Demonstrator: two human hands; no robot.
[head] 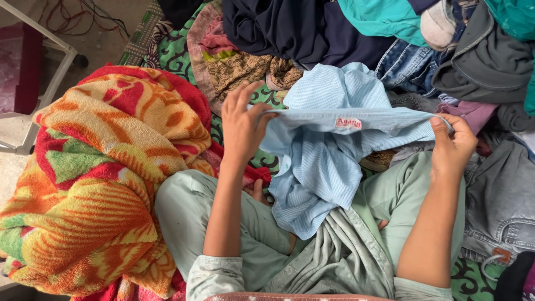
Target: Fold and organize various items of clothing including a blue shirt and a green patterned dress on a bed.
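A light blue striped shirt (326, 161) is stretched out by its collar over my lap. My left hand (241, 125) grips the collar's left end, fingers curled over the cloth. The collar's right end is pinched in my right hand (452, 146). A small red and white label sits in the middle of the collar band. The rest of the shirt hangs down onto my pale green trousers (262, 223). I sit cross-legged among the clothes.
A thick orange, red and green blanket (106, 173) is heaped at my left. A pile of clothes lies ahead: dark navy garments (290, 28), teal cloth (384, 19), blue jeans (409, 67), grey garments (490, 61). A white metal frame (56, 72) stands far left.
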